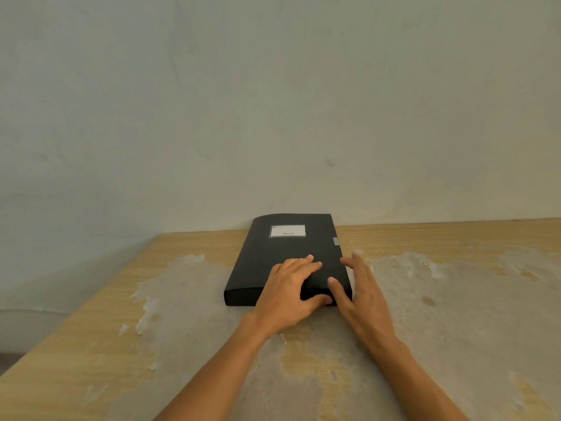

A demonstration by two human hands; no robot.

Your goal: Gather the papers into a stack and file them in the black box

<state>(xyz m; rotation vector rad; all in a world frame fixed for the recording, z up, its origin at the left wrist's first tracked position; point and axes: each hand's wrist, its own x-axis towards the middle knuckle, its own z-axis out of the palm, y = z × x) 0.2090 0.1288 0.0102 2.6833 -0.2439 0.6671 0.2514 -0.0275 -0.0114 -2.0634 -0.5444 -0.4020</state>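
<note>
The black box [273, 253] lies flat and closed on the table, its far end near the wall, with a white label [287, 231] on its lid. My left hand [288, 293] rests palm down on the lid's near right part, thumb at the near edge. My right hand [361, 287] lies along the box's right side, thumb on the lid near the corner, fingers spread against the edge. No papers are visible.
The wooden table [106, 329] has a worn top with large patches of peeled veneer. Its left edge runs diagonally from the far corner [158, 235] toward me. A plain pale wall [273, 101] stands right behind the table.
</note>
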